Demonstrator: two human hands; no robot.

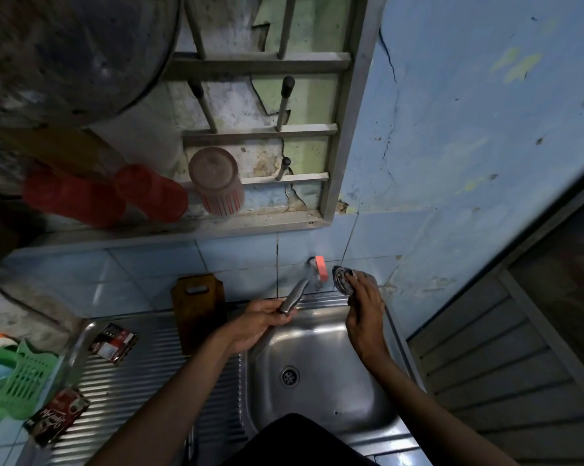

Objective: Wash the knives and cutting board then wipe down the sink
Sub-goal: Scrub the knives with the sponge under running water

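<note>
Over sink [320,348], left fingers [277,312] grip knife [294,295].

Basin: steel sink [320,351] bowl open down to the drain [289,376]; both forearms cross its near rim.
Back rim: crowded; tap [315,272] with pink handle, knife [292,299] in left hand [260,322], right hand [364,317] with rag [344,279] against the wall.
Drainboard: cutting board [199,311] upright against the tiles, carton [114,343] beside it; ribbed strip open between.
Left edge: green basket [21,381], sachet [57,417].
</note>
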